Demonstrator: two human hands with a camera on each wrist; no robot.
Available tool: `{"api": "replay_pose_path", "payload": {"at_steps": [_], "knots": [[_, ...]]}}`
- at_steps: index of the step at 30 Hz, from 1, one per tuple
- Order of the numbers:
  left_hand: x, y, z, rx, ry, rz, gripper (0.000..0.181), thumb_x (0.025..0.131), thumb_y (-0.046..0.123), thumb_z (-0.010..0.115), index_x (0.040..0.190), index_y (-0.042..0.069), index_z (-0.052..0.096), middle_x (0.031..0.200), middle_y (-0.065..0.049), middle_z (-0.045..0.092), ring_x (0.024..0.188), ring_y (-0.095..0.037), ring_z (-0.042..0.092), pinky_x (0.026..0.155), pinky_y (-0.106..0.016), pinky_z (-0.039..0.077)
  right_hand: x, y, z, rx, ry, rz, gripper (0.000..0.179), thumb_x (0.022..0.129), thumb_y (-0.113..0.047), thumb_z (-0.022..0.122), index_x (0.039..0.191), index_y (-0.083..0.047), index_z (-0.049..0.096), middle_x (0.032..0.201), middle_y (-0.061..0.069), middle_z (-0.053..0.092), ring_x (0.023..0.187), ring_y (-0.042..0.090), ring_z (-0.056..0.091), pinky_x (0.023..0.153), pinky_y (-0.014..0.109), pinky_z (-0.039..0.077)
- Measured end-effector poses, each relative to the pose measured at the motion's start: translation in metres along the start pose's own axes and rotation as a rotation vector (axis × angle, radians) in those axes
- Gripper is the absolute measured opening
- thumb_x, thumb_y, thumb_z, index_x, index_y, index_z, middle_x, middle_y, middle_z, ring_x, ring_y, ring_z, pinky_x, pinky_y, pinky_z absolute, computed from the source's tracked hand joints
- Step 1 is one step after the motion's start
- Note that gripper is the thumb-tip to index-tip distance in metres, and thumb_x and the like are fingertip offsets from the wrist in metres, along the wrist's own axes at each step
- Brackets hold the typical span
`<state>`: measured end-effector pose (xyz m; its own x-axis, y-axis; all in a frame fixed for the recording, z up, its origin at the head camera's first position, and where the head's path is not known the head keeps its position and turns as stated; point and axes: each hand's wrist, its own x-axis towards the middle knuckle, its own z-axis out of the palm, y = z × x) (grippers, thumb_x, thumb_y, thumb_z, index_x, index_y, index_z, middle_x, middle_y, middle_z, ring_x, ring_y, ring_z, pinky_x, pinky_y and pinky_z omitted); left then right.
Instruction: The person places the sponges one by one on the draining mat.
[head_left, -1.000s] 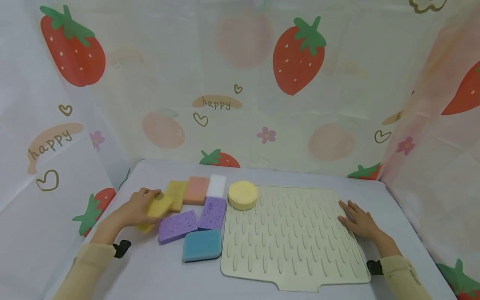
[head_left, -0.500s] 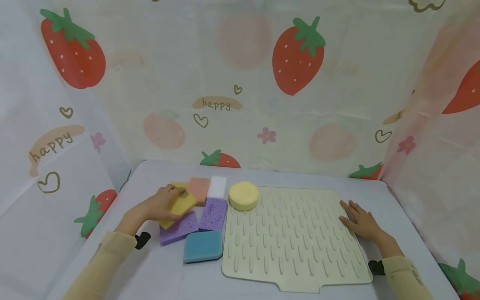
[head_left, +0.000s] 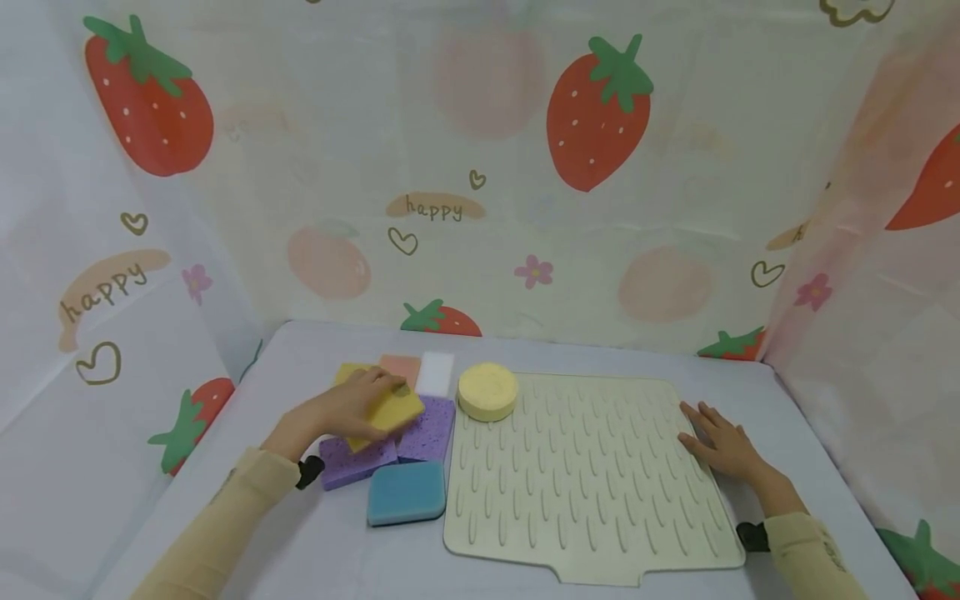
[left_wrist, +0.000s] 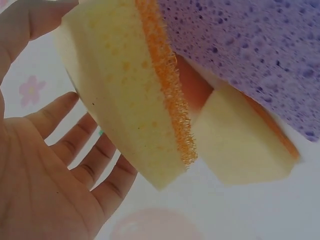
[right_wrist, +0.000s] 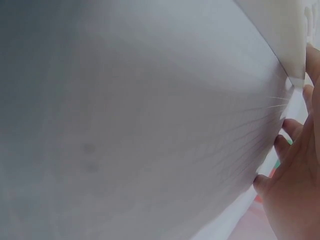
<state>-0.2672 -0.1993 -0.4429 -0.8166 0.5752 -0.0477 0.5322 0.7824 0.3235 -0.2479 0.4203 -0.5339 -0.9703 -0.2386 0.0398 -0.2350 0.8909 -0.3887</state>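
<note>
My left hand (head_left: 352,407) grips a yellow scrub sponge (head_left: 400,408) between thumb and fingers, over two purple sponges. The left wrist view shows its pale yellow foam (left_wrist: 120,95) and orange scouring layer (left_wrist: 162,75). One purple sponge (head_left: 431,433) is partly covered by the held sponge; the other purple sponge (head_left: 352,468) lies nearer me. Another yellow sponge (head_left: 347,372) lies behind my left hand. My right hand (head_left: 723,446) rests with fingers extended at the right edge of a cream ridged mat (head_left: 577,483). Its fingertips lie along that edge in the right wrist view.
A round yellow sponge (head_left: 487,390) sits on the mat's back left corner. A blue sponge (head_left: 407,492) lies left of the mat, near its front. An orange-pink sponge (head_left: 400,365) and a white sponge (head_left: 435,373) lie at the back. Strawberry-printed cloth (head_left: 487,250) surrounds the table.
My left hand has carried the yellow sponge rightward, from the left of the sponge group to over the purple ones. My right hand stays at the mat's edge.
</note>
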Motion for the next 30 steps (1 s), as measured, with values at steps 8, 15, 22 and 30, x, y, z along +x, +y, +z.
{"api": "replay_pose_path", "payload": {"at_steps": [8,15,22,30], "knots": [[0.014,0.015,0.003,0.027,-0.027,0.09,0.076,0.074,0.036,0.071,0.14,0.013,0.038,0.134,-0.005,0.041,0.113,-0.023,0.04,0.094,-0.043,0.04,0.0,-0.002,0.0,0.003,0.001,0.003,0.067,0.092,-0.041,0.051,0.147,-0.011,0.024,0.145,0.033,0.021,0.13,0.053,0.019,0.092,0.075,0.009],[0.029,0.028,0.007,0.04,-0.056,0.152,0.079,0.074,0.036,0.07,0.141,0.013,0.036,0.136,-0.005,0.041,0.119,-0.022,0.039,0.1,-0.04,0.036,-0.002,-0.004,-0.002,0.018,0.018,-0.01,0.067,0.092,-0.041,0.051,0.147,-0.013,0.025,0.145,0.033,0.022,0.13,0.053,0.018,0.092,0.076,0.008],[0.043,0.048,0.008,0.06,-0.067,0.216,0.078,0.074,0.035,0.07,0.141,0.011,0.037,0.133,-0.005,0.043,0.115,-0.021,0.041,0.098,-0.038,0.038,-0.004,-0.005,0.001,0.044,0.064,-0.043,0.065,0.092,-0.044,0.05,0.148,-0.022,0.023,0.145,0.031,0.023,0.131,0.052,0.018,0.09,0.076,0.009],[0.054,0.07,0.013,0.007,-0.13,0.233,0.077,0.076,0.03,0.072,0.142,0.015,0.035,0.135,-0.006,0.039,0.113,-0.021,0.039,0.092,-0.036,0.041,-0.003,-0.005,-0.001,0.024,0.023,-0.036,0.065,0.092,-0.035,0.053,0.145,-0.006,0.028,0.144,0.034,0.022,0.129,0.054,0.02,0.09,0.077,0.01]]}}
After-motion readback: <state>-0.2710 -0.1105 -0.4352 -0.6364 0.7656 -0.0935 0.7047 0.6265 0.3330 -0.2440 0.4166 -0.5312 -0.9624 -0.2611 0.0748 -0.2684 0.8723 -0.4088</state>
